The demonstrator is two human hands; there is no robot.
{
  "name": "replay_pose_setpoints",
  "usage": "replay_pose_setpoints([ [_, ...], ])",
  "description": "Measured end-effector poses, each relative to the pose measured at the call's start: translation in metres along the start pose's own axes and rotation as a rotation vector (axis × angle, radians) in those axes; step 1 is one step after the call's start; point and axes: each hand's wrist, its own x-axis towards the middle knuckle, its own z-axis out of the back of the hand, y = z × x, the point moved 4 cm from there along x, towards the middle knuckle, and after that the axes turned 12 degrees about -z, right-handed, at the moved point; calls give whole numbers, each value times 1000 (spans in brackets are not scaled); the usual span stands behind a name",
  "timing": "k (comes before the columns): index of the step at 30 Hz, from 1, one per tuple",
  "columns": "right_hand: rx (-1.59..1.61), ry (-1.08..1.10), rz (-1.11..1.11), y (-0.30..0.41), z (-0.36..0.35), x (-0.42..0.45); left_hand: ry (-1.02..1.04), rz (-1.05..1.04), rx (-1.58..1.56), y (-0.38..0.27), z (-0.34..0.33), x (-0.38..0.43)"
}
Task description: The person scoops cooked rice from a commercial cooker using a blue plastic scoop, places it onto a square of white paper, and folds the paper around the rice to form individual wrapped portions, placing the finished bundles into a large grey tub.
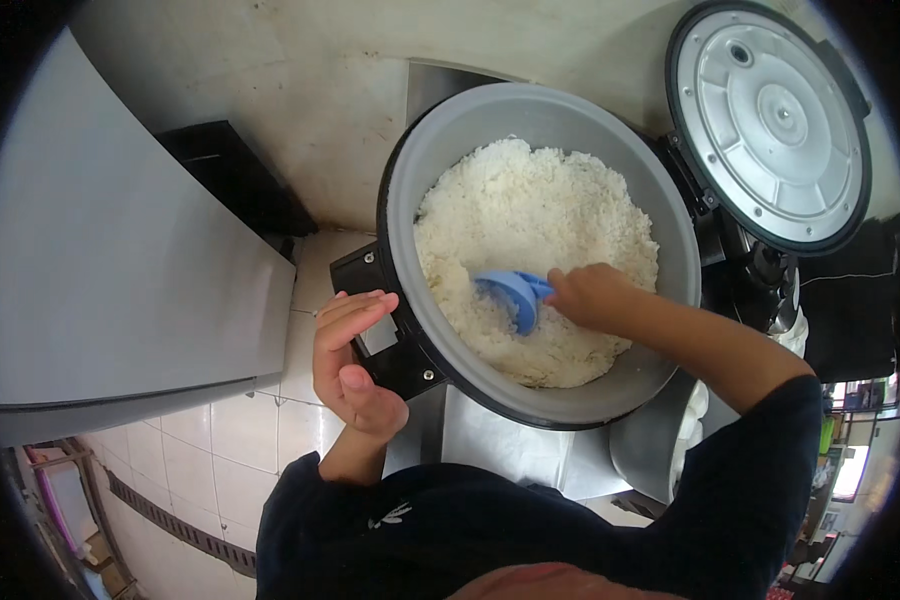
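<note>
A large round rice cooker with a grey inner pot [607, 120] holds a big mass of white cooked rice [525, 195]. My right hand [592, 298] reaches in from the right and grips the handle of a blue plastic scoop [523, 304], whose bowl is partly sunk in the rice a little left of the hand. At the pot's left side, my left hand [356, 360] is beside the cooker's black side handle [412, 367], fingers curved and apart from the thumb, holding nothing; whether the fingertips touch the handle is unclear.
The cooker's round metal lid [780, 127] stands raised at the upper right. A grey cabinet or appliance [135, 247] fills the left side. Below right of the pot is a metal container [641, 442] with white items. A drain grate [180, 525] crosses the tiled floor [244, 435].
</note>
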Motion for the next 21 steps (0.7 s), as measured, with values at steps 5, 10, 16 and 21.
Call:
replay_pose_setpoints([
  [5, 162, 160, -16, 13, 28, -35, 78, -16, 33, 1, -1, -2],
  [10, 170, 227, -128, 13, 61, -79, 59, -23, 27, 0, -2, 0],
  [16, 263, 9, -162, 18, 64, -95, -34, -5, 31, -5, -2, -5],
  [21, 443, -29, -132, 9, 56, -92, -267, 18, -24, -8, -3, -11],
])
